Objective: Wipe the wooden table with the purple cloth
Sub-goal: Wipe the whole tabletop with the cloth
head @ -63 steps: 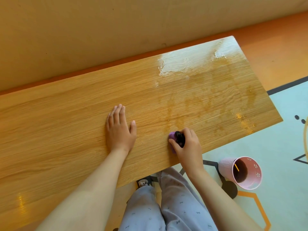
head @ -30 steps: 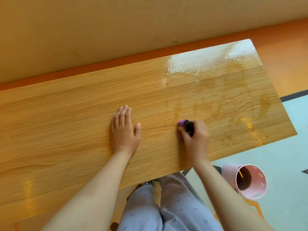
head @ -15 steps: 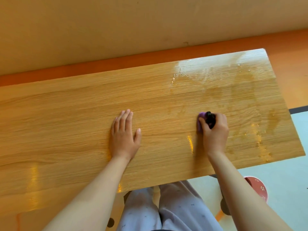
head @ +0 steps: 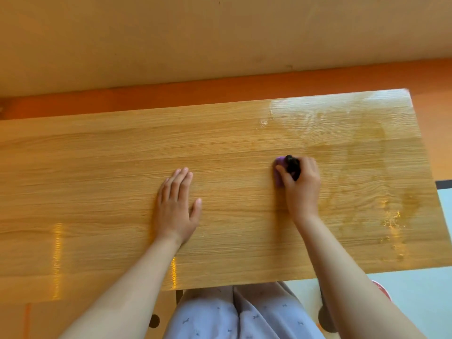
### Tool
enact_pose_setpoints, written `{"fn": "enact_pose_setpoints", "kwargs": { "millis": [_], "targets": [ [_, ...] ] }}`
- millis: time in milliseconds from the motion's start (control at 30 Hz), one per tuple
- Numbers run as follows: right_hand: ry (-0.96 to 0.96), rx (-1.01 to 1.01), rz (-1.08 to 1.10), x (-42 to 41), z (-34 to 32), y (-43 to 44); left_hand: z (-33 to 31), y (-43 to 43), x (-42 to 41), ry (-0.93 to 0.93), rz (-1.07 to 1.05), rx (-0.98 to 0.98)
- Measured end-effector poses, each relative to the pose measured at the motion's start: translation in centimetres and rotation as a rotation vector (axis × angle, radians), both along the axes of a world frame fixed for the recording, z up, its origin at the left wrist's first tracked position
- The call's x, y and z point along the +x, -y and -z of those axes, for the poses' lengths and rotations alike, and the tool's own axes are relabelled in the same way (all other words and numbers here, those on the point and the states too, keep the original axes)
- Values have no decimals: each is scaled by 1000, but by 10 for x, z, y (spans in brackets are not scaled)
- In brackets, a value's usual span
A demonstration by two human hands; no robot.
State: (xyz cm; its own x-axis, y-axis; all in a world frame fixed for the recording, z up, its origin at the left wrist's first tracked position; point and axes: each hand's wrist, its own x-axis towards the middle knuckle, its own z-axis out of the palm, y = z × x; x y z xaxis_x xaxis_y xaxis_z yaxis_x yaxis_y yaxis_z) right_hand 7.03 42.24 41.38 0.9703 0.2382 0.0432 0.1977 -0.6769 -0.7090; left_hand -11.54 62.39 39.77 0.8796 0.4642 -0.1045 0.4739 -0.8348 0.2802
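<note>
Warm, bright light glared off the wooden table (head: pixel 342 111) beyond the gripping right hand (head: pixel 303 189); edges bowed, slightly soft.

A plain beige wall (head: pixel 220 33) fills the far side of the view. At its foot runs a band of orange floor (head: pixel 171 94), which carries on down the right edge. Nearer, on the right, lies a pale blue-green mat (head: pixel 420 294) with a dark border line (head: pixel 444 184). Against the mat shows a sliver of a pink rim (head: pixel 382 289) with white dots; the rest is hidden.
</note>
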Motion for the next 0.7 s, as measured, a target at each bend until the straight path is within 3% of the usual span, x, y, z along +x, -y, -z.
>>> {"fn": "enact_pose_setpoints", "kwargs": {
  "millis": [133,333,467,700],
  "targets": [
    [-11,-24,130,8,-1,7,0,0,1,-17,-5,5],
    [-35,28,-289,-54,-1,-82,-1,-1,-1,-38,2,2],
    [-56,29,-390,-33,-2,-82,-6,0,5,19,-12,-23],
    [-22,-31,10,51,-3,-17,-14,-25,77,185,-91,-65]
  ]
}}
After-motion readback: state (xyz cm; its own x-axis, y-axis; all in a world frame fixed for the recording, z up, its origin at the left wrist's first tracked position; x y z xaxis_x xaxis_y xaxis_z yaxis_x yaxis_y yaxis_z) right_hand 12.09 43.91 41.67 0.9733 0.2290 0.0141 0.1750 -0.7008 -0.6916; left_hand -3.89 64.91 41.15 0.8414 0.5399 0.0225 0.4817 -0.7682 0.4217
